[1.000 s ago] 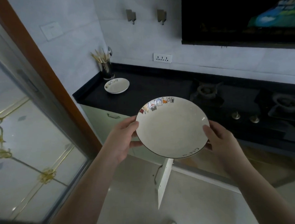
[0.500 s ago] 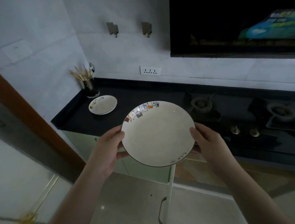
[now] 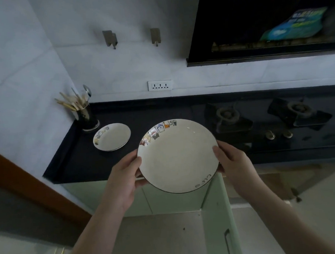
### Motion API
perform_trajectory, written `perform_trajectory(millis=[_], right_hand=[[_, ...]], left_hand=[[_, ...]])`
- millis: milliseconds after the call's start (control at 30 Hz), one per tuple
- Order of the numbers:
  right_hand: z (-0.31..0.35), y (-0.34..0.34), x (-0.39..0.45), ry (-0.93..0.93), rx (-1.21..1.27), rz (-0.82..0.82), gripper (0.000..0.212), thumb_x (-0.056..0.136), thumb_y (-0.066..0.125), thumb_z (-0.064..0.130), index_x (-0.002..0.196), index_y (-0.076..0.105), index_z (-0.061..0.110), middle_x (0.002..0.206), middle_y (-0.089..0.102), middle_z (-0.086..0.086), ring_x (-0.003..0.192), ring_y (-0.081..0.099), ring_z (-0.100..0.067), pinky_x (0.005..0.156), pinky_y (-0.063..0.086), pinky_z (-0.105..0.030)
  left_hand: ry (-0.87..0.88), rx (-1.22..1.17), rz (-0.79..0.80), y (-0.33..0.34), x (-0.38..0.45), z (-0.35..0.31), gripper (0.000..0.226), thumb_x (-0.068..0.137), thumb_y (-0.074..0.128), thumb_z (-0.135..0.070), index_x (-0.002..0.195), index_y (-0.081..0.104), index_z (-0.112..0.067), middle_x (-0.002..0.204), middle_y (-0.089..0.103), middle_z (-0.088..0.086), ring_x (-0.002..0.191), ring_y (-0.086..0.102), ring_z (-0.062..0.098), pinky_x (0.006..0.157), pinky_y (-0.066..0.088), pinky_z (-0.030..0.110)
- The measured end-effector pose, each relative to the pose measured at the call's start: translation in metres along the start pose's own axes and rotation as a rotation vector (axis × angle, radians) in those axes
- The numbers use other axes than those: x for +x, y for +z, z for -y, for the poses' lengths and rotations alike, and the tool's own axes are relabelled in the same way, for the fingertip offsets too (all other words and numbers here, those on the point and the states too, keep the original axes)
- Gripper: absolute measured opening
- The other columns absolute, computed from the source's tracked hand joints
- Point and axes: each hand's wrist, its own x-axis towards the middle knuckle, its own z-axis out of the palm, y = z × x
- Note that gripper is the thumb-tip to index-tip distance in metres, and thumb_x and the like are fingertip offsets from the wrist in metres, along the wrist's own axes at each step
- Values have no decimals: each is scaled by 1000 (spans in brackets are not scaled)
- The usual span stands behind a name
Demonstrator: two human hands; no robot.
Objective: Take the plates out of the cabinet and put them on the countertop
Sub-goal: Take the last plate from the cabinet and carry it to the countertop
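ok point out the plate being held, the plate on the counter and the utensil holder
held plate (image 3: 178,157), head view, centre of its white face
plate on the countertop (image 3: 112,137), head view, middle of its face
utensil holder (image 3: 85,118), head view, dark side of the cup

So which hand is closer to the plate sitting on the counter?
Left. The left hand is just right of the plate on the counter; the right hand is beyond the held plate.

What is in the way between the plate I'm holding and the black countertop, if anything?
Nothing visible. The round white plate with the cartoon rim, held by the left hand and right hand, hangs over the black countertop's front edge. Bare counter lies ahead; the stacked white plates sit to the left.
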Motion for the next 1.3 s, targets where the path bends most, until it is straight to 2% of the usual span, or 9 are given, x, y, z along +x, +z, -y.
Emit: perform_trajectory(millis=[133, 267, 433, 633, 800, 1000, 1067, 1200, 1300], right_hand=[[8, 34, -3, -11, -10, -64, 33, 99, 48, 29, 90, 67, 55, 91, 75, 13, 78, 72, -8, 68, 58, -24], [10, 53, 2, -8, -34, -73, 32, 99, 47, 30, 91, 68, 53, 91, 75, 12, 80, 72, -7, 64, 57, -19], [0, 66, 23, 31, -34, -51, 27, 100, 46, 29, 100, 69, 44, 92, 75, 8, 83, 72, -11, 74, 58, -30], [-32, 79, 75, 123, 21, -33, 30, 100, 49, 25, 101, 69, 46, 96, 76, 9, 88, 72, -9, 69, 58, -21], [-65, 88, 143, 203, -2, -55, 27, 99, 49, 28, 105, 66, 48, 93, 75, 16, 86, 70, -1, 66, 56, -16], [-92, 94, 222, 297, -73, -82, 30, 99, 47, 30, 97, 65, 55, 87, 72, 22, 80, 68, 4, 61, 54, -15], [-103, 99, 244, 319, -133, -106, 32, 98, 46, 32, 92, 64, 58, 84, 71, 19, 77, 69, -4, 59, 56, -22], [-128, 112, 279, 385, -206, -156, 36, 97, 46, 32, 86, 62, 62, 80, 70, 18, 78, 68, -14, 69, 58, -38], [-147, 123, 300, 440, -276, -182, 25, 96, 48, 33, 97, 66, 51, 74, 69, 16, 73, 68, -20, 67, 58, -43]], left_hand=[[8, -17, 51, -32, 11, -13, 37, 98, 48, -14, 100, 76, -38, 99, 78, 4, 83, 74, 17, 58, 57, 31], [-16, -29, 67, -50, 27, -18, 36, 100, 48, -15, 97, 77, -37, 102, 78, 0, 88, 74, 16, 59, 58, 30], [-70, -18, 68, -61, 59, -11, 31, 102, 47, -17, 110, 72, -32, 105, 77, 1, 92, 74, 18, 62, 60, 30], [-186, 28, 41, -60, 122, 17, 30, 102, 47, -14, 117, 67, -29, 103, 77, -2, 91, 74, 15, 64, 60, 33], [-287, 86, 1, -49, 199, 28, 32, 100, 48, -12, 121, 66, -29, 112, 74, 0, 102, 70, 20, 72, 61, 40], [-304, 152, -28, -34, 278, 38, 31, 98, 52, -12, 110, 69, -35, 106, 74, -2, 95, 72, 16, 68, 62, 37], [-307, 193, -20, -33, 302, 45, 29, 97, 55, -12, 111, 68, -34, 105, 74, -3, 94, 72, 15, 70, 63, 36], [-333, 256, -7, -33, 342, 61, 30, 95, 58, -10, 106, 66, -36, 98, 70, -12, 91, 69, 11, 63, 61, 28], [-376, 304, 26, -38, 370, 74, 31, 93, 59, -7, 107, 67, -34, 95, 70, -13, 88, 70, 9, 62, 59, 25]])
